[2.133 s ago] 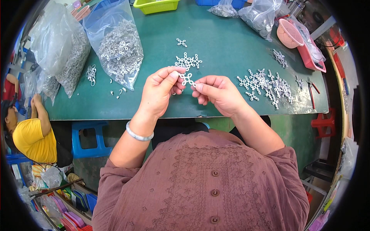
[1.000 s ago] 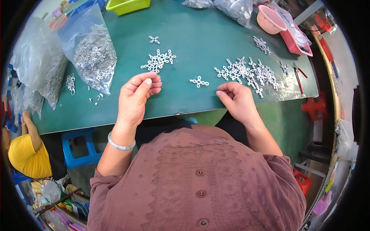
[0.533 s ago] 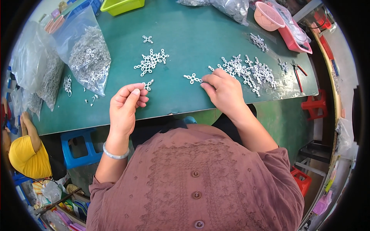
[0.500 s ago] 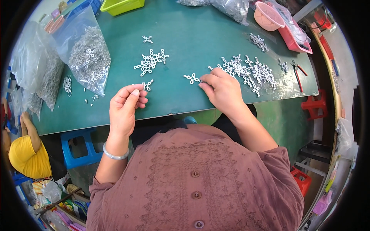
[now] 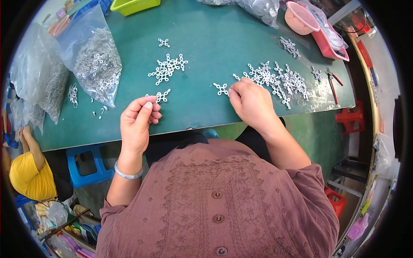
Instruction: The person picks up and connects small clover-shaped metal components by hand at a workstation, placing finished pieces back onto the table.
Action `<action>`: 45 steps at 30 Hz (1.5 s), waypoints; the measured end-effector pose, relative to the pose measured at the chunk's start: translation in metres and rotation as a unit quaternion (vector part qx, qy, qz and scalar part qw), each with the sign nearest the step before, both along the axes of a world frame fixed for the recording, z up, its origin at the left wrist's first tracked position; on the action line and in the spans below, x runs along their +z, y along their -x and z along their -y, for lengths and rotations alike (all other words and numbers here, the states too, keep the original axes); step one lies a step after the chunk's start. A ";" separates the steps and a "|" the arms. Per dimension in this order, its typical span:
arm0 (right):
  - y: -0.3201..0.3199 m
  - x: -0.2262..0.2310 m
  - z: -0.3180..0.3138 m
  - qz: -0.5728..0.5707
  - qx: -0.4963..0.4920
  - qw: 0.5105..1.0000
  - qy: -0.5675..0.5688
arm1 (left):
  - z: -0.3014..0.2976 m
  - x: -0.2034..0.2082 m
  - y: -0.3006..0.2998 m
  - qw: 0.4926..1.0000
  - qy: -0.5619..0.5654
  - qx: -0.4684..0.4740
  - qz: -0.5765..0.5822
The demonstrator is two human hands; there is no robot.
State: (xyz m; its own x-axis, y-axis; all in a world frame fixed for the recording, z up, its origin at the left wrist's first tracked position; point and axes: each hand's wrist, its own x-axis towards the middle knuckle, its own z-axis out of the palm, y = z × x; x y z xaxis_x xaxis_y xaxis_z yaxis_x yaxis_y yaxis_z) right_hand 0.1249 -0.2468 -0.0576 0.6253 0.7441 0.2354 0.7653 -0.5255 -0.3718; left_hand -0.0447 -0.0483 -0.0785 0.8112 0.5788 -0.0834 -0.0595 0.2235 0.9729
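Pinched between the fingers of my right hand (image 5: 254, 103) is a small white cross-shaped looped piece (image 5: 220, 89), which sticks out to the left of the fingertips. My left hand (image 5: 137, 118) has its thumb pressed against its curled fingers; what it holds, if anything, is hidden. Right behind those fingertips shows another white looped piece (image 5: 163, 95), partly covered. Farther off, a small heap of such pieces (image 5: 167, 69) lies on the green table (image 5: 206, 51), with a single looped piece (image 5: 163, 42) beyond it. A larger heap (image 5: 271, 77) spreads beside and behind my right hand.
Clear bags of looped pieces (image 5: 98, 64) stand at the left. Red-handled pliers (image 5: 333, 84) lie on the right, near a pink basket (image 5: 329, 45). A green basket (image 5: 134, 6) sits at the far edge. Someone in a yellow top (image 5: 32, 174) is at lower left, near a blue stool (image 5: 88, 165).
My right hand has shifted slightly to the right, and the cross-shaped piece has moved with it and turned a little. My left hand stays in nearly the same place and pose.
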 end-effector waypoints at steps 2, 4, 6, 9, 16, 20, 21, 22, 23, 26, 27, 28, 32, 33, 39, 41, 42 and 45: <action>-0.002 0.003 0.007 0.007 -0.003 1.000 0.017 | 0.000 0.000 0.000 1.000 -0.001 0.001 -0.001; -0.002 0.006 0.012 0.006 -0.019 1.000 -0.016 | 0.000 -0.001 0.000 1.000 -0.003 0.003 -0.002; -0.003 0.006 0.017 -0.003 -0.031 1.000 -0.007 | 0.000 -0.002 0.000 1.000 0.001 0.003 0.003; -0.003 0.003 0.022 -0.021 -0.012 0.999 -0.020 | 0.001 -0.002 0.000 1.000 -0.005 0.004 0.009; 0.005 -0.001 0.022 -0.018 0.062 0.997 -0.045 | 0.001 -0.003 0.000 1.000 -0.016 0.007 0.012; 0.007 0.002 0.021 -0.049 0.088 0.994 -0.044 | 0.002 -0.003 0.000 1.000 -0.013 0.008 0.012; 0.006 0.002 0.022 -0.049 0.088 0.994 -0.044 | 0.002 -0.003 0.000 1.000 -0.012 0.008 0.012; 0.004 0.001 0.022 -0.042 0.075 0.995 -0.053 | 0.002 -0.003 0.000 1.000 -0.012 0.008 0.013; 0.003 0.000 0.022 -0.034 0.063 0.995 -0.062 | 0.003 -0.004 0.001 1.000 -0.015 0.011 0.013; 0.002 -0.002 0.022 -0.011 0.045 0.997 -0.066 | 0.003 -0.004 0.001 1.000 -0.018 0.012 0.016; 0.002 -0.002 0.021 -0.010 0.044 0.997 -0.066 | 0.003 -0.004 0.001 1.000 -0.018 0.012 0.018; 0.003 -0.002 0.018 0.005 0.047 0.996 -0.073 | 0.002 -0.004 0.001 1.000 -0.018 0.012 0.018; 0.005 -0.003 0.011 0.047 0.095 0.993 -0.057 | 0.001 -0.003 0.003 0.999 -0.006 0.018 0.026; 0.002 -0.006 0.011 0.068 0.097 0.992 -0.051 | 0.001 -0.003 0.003 0.999 0.003 0.021 0.028; -0.013 0.003 0.011 0.115 0.029 0.992 -0.037 | -0.013 -0.003 0.015 0.997 -0.034 0.063 0.021; -0.009 0.011 0.001 0.098 0.056 0.992 -0.053 | -0.017 -0.002 0.018 0.996 -0.036 0.077 0.024; -0.005 0.012 -0.008 0.097 0.061 0.992 -0.056 | -0.018 -0.002 0.020 0.996 -0.039 0.082 0.023; 0.008 0.011 -0.046 0.072 0.166 0.983 -0.042 | -0.020 -0.002 0.019 0.995 -0.021 0.090 0.025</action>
State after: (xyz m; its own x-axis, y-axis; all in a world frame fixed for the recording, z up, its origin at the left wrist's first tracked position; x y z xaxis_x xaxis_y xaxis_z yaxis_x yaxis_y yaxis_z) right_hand 0.1167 -0.2013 -0.0468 0.3075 0.8754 0.3729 0.9370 -0.2103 -0.2790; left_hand -0.0641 -0.0286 -0.0802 0.6968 0.7171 -0.0182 -0.1435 0.1642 0.9759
